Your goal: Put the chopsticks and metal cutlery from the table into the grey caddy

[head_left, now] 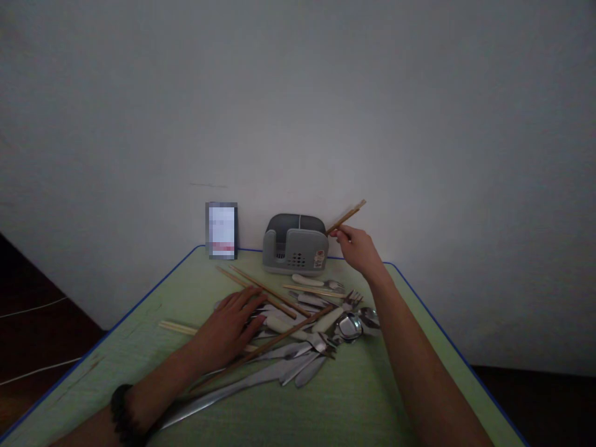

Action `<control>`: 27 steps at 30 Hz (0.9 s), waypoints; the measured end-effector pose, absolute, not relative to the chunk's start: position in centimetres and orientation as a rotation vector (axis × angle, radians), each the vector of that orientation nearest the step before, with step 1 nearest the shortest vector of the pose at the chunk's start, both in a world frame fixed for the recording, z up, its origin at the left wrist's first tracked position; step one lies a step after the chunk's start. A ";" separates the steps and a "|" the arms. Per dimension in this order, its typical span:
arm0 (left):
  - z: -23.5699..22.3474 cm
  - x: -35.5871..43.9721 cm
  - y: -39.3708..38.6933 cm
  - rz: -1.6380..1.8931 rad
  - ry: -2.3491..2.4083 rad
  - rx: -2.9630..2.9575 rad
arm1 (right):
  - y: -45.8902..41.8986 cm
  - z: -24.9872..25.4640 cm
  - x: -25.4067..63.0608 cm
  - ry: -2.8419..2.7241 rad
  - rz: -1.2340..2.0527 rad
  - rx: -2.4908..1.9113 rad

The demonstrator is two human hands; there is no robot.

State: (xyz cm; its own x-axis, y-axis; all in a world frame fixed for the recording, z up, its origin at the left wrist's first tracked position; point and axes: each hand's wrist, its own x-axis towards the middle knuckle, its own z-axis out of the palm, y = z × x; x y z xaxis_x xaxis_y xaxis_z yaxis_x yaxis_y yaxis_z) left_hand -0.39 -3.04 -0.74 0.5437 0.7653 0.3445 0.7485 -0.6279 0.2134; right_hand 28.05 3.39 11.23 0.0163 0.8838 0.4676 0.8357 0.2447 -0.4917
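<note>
My right hand (357, 249) is closed on a wooden chopstick (347, 216) and holds it tilted just to the right of a grey cutlery holder (295, 244) at the back of the table. My left hand (231, 326) lies flat, fingers stretched out, on a pile of cutlery (302, 335) with knives, forks, spoons and more chopsticks (261, 288). A dark bead bracelet is on my left wrist.
The green table (354, 403) has a blue edge and stands against a white wall. A small upright card (222, 230) stands left of the holder. A pale chopstick pair (177, 327) lies left of my left hand. Dark floor with white cables is at the left.
</note>
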 end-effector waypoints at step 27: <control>0.5 -0.4 -3.4 0.743 1.200 2.668 | 0.1 13.0 25.8 -2.225 0.142 -1.639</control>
State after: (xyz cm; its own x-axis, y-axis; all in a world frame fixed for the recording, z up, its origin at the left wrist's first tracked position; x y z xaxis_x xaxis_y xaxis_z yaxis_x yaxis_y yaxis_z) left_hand -0.44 -3.36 0.48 0.5640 0.7306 0.3848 0.6701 -0.6773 0.3037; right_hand 25.77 0.14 12.96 -0.2537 0.9383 0.2350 0.9007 0.3177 -0.2963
